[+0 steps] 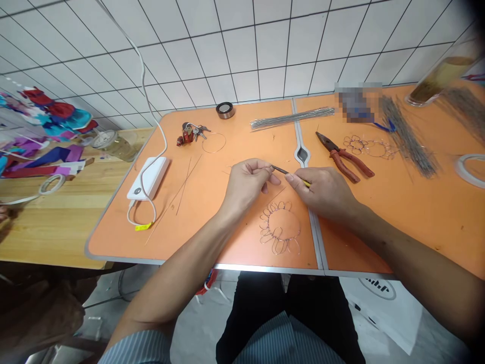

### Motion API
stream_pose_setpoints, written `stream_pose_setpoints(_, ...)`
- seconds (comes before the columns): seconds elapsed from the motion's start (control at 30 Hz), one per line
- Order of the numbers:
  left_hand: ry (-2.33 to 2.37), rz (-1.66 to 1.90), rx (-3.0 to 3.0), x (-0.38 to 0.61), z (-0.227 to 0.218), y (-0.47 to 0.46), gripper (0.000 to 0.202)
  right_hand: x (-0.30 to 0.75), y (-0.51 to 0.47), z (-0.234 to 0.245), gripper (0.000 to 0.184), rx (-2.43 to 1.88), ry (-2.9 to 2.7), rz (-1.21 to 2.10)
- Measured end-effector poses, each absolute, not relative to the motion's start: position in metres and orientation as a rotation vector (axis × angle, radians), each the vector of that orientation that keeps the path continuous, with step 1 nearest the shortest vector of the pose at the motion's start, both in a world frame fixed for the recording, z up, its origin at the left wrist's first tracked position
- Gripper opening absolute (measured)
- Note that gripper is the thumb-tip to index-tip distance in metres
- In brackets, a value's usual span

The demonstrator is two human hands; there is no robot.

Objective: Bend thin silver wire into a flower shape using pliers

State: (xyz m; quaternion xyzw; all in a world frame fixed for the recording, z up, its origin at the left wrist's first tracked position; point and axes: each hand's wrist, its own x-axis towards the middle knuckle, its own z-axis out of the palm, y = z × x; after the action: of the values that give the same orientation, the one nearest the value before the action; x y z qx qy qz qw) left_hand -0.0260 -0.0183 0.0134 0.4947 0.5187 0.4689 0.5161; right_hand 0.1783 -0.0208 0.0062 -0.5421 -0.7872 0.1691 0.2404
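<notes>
My right hand (pixel 328 192) is closed around a slim tool with a yellow handle and a thin dark shaft (pixel 279 170), its exact kind unclear. The shaft's tip meets the fingers of my left hand (pixel 248 184), which are pinched together. A fine wire (pixel 278 194) shows just below those fingers; whether they grip it is hidden. On the orange table (pixel 204 222) beneath both hands lies a wire ring with looped petals (pixel 266 222). Red-handled pliers (pixel 343 156) lie beyond my right hand, jaws slightly apart.
Bundles of straight wire (pixel 291 119) lie along the back and right. A roll of black tape (pixel 225 110), keys (pixel 195 132) and a wire hoop (pixel 214 143) are at the back left. A white power bank (pixel 148 178) with its cable sits left. A drink container (pixel 439 81) stands back right.
</notes>
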Motion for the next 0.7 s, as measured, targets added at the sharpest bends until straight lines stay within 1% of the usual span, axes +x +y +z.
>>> stream_pose_setpoints(0.33, 1.257, 1.129, 1.195, -0.025, 0.011, -0.018, 0.015, 0.179, -0.018, -0.004, 0.049, -1.473, -2.187, 0.397)
stream_pose_setpoints(0.53, 1.206, 1.098, 1.078, -0.033, 0.007, -0.009, 0.015, 0.188, -0.019, 0.012, 0.045, -1.539, -2.219, 0.448)
stream_pose_setpoints(0.63, 1.092, 1.108, 0.989, -0.039, 0.004, -0.003, 0.014, 0.205, -0.034, 0.015, 0.044, -1.636, -2.254, 0.347)
stream_pose_setpoints(0.7, 1.014, 1.095, 0.949, -0.041, 0.003, -0.002, 0.014, 0.223, -0.049, 0.009, 0.041, -1.729, -2.287, 0.200)
